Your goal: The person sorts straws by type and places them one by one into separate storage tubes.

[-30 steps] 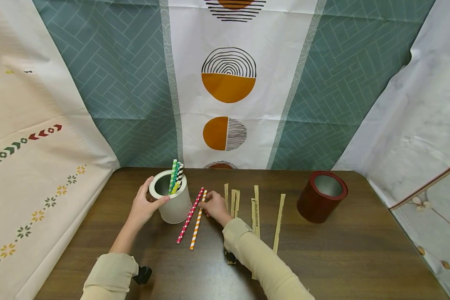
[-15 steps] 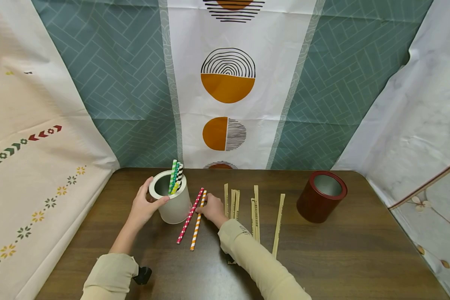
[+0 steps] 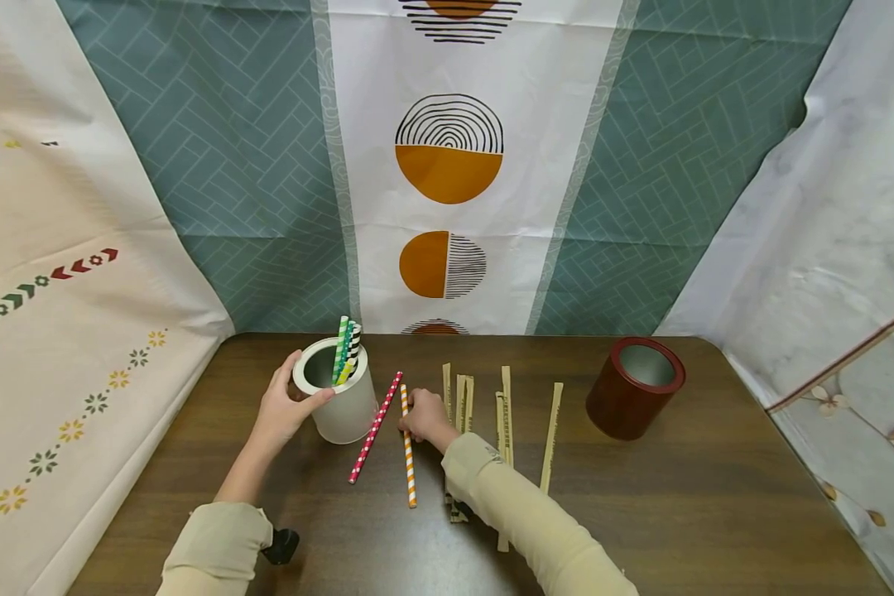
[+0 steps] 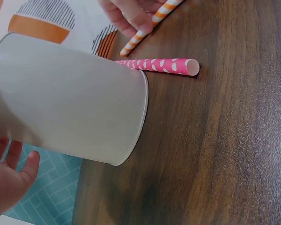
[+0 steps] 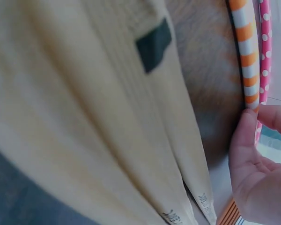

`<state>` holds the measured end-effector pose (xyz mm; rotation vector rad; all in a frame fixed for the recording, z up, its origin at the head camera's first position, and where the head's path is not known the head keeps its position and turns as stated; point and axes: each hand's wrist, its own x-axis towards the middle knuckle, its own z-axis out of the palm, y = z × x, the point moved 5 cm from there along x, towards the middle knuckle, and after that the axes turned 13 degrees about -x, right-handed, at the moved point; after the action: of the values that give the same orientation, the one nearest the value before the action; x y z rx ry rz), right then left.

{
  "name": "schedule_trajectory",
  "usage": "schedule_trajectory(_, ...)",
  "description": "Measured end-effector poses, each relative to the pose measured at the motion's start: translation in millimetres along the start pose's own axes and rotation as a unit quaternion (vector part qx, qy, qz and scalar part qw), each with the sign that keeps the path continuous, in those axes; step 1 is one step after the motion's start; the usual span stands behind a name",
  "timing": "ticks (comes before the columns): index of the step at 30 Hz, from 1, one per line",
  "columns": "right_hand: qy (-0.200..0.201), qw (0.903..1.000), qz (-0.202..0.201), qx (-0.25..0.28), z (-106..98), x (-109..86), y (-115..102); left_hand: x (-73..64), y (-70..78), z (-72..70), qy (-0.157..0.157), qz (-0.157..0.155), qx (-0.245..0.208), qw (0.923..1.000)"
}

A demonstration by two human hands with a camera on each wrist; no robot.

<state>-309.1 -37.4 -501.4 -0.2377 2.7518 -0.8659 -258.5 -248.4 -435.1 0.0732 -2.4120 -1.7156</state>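
My left hand (image 3: 283, 411) grips the rim of a light grey canister (image 3: 348, 416), thumb at the front, fingers around the far side. Several striped paper straws (image 3: 340, 352), green, teal, black-and-white and yellow, lean inside it. With thumb and finger, my right hand (image 3: 426, 416) pinches an orange-and-white striped paper straw (image 3: 410, 476) near its far end; the right wrist view shows this pinch on the straw (image 5: 248, 61) closely. A pink straw with white dots (image 3: 367, 447) lies between the canister and the orange one, its near end (image 4: 192, 67) beside the canister base in the left wrist view.
Several long, printed tan paper-wrapped sticks (image 3: 505, 414) lie right of my right hand, partly under the sleeve. A dark red canister (image 3: 629, 401) stands at the right on the brown table (image 3: 685, 513). A patterned cloth (image 3: 268, 165) hangs behind.
The orange striped straw has swung away from the pink one, its near end shifting right, with my right hand on it. My left hand stays on the canister.
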Motion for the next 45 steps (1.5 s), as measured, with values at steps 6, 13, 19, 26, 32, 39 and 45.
schedule_trajectory(6, -0.018, 0.9995, -0.004, -0.026, -2, -5.4, -2, -1.1, 3.2, -0.3, -0.004, -0.005, 0.000, 1.0000)
schedule_trajectory(13, -0.039, 0.9984, -0.007, -0.040, -2, -12.4, -2, -1.5, 2.7, -0.1, -0.004, -0.008, 0.003, 1.0000)
schedule_trajectory(19, -0.040, 0.9976, -0.021, -0.053, -1, -17.6, -3, -1.2, -0.4, 0.1, -0.005, -0.007, -0.002, 1.0000)
schedule_trajectory(26, -0.016, 0.9975, -0.033, -0.060, -2, -17.6, -2, -0.8, -1.0, -0.8, -0.002, -0.001, 0.001, 1.0000)
schedule_trajectory(32, -0.048, 0.9974, -0.013, 0.052, 0, -12.2, 9, -0.3, -2.8, 0.0, -0.002, -0.002, 0.001, 1.0000)
schedule_trajectory(39, -0.100, 0.9847, -0.019, 0.142, -19, -11.9, 5, 0.0, -2.1, -0.8, -0.003, 0.001, 0.006, 1.0000)
schedule_trajectory(45, -0.106, 0.9774, -0.006, 0.183, -51, -11.9, -13, -0.5, -1.1, -0.6, -0.006, 0.000, 0.003, 1.0000)
